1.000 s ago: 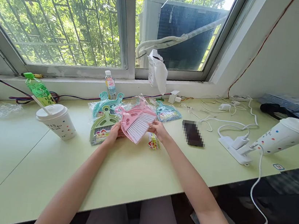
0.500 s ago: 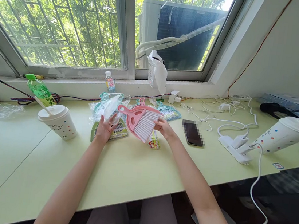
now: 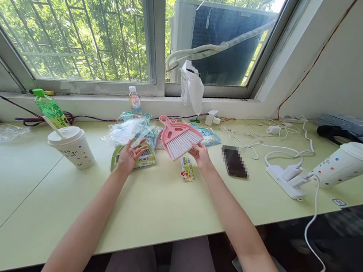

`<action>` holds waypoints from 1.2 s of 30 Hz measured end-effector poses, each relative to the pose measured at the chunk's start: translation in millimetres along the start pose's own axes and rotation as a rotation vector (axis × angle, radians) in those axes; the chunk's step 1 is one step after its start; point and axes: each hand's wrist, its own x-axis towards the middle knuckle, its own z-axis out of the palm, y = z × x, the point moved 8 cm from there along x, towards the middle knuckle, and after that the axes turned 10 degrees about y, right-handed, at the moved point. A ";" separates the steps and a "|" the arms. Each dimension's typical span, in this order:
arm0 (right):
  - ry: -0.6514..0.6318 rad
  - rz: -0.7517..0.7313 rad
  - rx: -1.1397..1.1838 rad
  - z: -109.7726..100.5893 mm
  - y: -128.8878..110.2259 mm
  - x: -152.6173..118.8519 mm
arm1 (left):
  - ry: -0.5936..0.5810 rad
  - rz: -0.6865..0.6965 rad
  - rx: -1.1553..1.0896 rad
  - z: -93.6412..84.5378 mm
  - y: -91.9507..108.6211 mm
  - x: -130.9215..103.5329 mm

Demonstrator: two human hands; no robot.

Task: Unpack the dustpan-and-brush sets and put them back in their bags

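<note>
My right hand point(image 3: 200, 155) grips the bristle-side edge of a pink mini dustpan and brush set point(image 3: 182, 139), its white bristles facing up and its handles pointing away to the left. My left hand point(image 3: 128, 158) is palm up with the fingers spread, just in front of a crumpled clear plastic bag point(image 3: 124, 132); whether a fingertip touches the bag I cannot tell. Beneath that hand lies a green packaged dustpan set point(image 3: 147, 158). Teal dustpan sets point(image 3: 210, 136) lie behind. A yellow-green printed card point(image 3: 187, 169) rests on the table below the pink set.
At left stand a white paper cup point(image 3: 72, 146) with a straw and a green-capped bottle point(image 3: 49, 107). A phone point(image 3: 234, 161) lies right of my right hand. Farther right are a white power strip point(image 3: 282, 181) with cables and another tilted cup point(image 3: 345, 164). A small bottle point(image 3: 135, 100) stands by the window.
The pink set has moved right and slightly away, off to the side of my left hand. The plastic bag has dropped left, away from my left fingers. More of the printed card shows.
</note>
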 end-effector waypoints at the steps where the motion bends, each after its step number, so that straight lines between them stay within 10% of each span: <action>1: 0.003 0.000 -0.002 -0.1 0.6 -0.1 | -0.019 -0.004 0.036 2.5 -2.9 -1.2; 10: -0.008 0.010 -0.064 5.2 4.4 -4.8 | 0.056 0.271 0.059 4.0 14.8 -10.7; 23: -0.158 0.039 -0.126 24.7 12.1 -18.8 | -0.144 -0.067 0.434 21.3 -41.4 -11.4; 28: -0.249 0.058 -0.317 36.0 21.2 -25.9 | -0.059 0.018 0.485 27.4 -49.1 -22.6; 33: 0.212 -0.425 -0.469 13.9 -21.5 -35.0 | -0.068 0.360 0.567 42.3 -34.7 -38.4; 36: 0.251 -0.886 -0.809 35.5 -47.9 -67.1 | -0.060 0.501 0.654 49.6 -31.8 -54.1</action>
